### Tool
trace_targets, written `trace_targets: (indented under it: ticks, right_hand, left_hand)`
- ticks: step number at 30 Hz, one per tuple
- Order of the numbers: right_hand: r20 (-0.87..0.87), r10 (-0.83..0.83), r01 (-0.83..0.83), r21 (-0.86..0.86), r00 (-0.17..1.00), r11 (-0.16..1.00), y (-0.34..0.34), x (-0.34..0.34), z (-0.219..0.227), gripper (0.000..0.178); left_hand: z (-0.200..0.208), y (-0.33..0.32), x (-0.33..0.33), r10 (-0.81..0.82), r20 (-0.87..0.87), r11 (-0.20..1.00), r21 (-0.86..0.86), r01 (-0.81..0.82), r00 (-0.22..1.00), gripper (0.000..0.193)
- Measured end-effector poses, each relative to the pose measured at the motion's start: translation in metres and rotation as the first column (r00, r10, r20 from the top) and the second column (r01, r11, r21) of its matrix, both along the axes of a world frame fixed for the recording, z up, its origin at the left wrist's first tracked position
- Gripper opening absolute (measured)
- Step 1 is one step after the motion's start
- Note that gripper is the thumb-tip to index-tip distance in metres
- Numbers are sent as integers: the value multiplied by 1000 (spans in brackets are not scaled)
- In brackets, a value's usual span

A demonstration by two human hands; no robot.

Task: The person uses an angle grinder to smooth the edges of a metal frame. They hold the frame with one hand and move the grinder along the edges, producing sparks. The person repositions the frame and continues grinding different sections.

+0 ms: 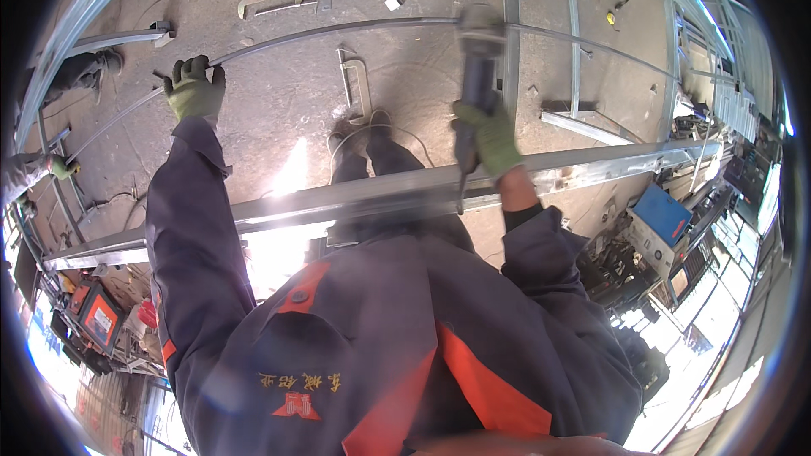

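My right hand (492,135), in a green glove, is closed around the grip of a dark power tool (479,76) that looks like an angle grinder. Motion smears the tool, and its head is over the far bar near an upright metal tube (510,51). My left hand (196,91), gloved too, has its fingers bent over a long thin metal bar (338,28) that curves across the far side. A thick metal beam (338,200) runs between my body and that bar, below both hands.
Two C-clamps (363,89) (270,4) lie on the concrete floor (279,110). At the left a co-worker's gloved hand (63,167) is beside the bar's end. Metal frames (574,42) and a blue-topped machine (663,211) are at right; a red-and-black machine (100,318) is at lower left.
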State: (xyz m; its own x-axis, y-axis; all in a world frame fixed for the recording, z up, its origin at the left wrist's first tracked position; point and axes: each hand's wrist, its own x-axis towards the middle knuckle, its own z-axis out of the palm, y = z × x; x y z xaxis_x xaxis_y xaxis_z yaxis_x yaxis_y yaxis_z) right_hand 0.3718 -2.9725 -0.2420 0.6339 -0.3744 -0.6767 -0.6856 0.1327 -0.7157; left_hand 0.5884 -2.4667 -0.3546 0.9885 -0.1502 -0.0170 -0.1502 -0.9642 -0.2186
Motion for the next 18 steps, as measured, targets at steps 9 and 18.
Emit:
trace_targets:
  ticks: [9, 18]
  right_hand:
    - [-17, 496, -495, 39, 868, 868, 165, 37, 17, 72]
    - [-66, -171, 173, 32, 983, 984, 90, 24, 28, 48]
  left_hand:
    - [-2, 9, -2, -44, 19, 999, -13, 45, 999, 44]
    - [2, 6, -4, -17, -24, 993, -117, 14, 1000, 41]
